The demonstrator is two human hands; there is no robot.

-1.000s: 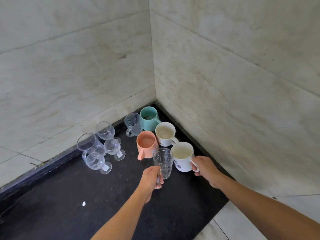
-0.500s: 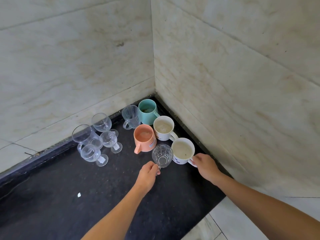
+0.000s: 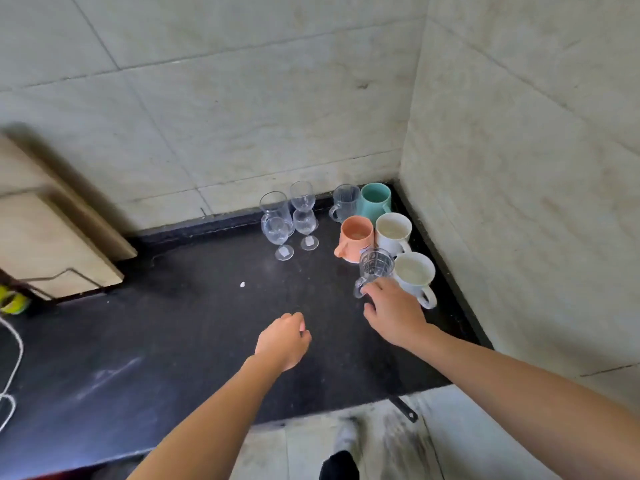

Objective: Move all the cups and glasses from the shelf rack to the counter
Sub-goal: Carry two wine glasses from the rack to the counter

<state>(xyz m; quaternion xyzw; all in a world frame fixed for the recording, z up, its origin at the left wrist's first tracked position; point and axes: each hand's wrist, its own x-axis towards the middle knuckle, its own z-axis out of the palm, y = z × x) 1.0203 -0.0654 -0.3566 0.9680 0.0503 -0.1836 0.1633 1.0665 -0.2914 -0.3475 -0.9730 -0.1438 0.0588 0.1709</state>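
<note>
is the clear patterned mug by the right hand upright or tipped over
Upright: the clear patterned mug stands on the counter, rim up, with the right hand just in front.

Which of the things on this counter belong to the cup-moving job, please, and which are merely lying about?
Job: stemmed glasses, ribbed glass mug, teal mug, orange mug, two white mugs, patterned glass mug.
Lying about: white cord, white speck.

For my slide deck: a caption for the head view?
Both hands empty above the black counter; mugs and glasses grouped in the corner.
</note>
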